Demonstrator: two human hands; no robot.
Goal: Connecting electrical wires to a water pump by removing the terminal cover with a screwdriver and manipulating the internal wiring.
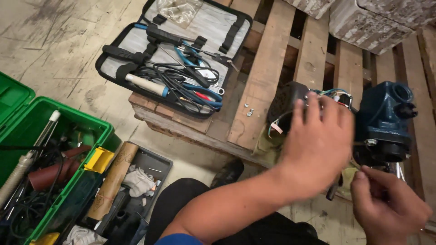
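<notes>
Blue pump [383, 119] lies on its side on the wooden pallet [254, 90], long axis running left to right, directly under the left hand [318, 145] whose spread fingers [313, 109] cover its wired end gripping nothing I can see, while the right hand [388, 206] pinches something small just below.

Left hand [318, 145] spread, right hand [386, 206] curled.

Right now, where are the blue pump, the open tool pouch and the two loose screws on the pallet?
blue pump [383, 113], head view, on its blue housing.
open tool pouch [136, 38], head view, on the bare grey lining.
two loose screws [248, 109], head view, on the pair on a pallet plank.
</notes>
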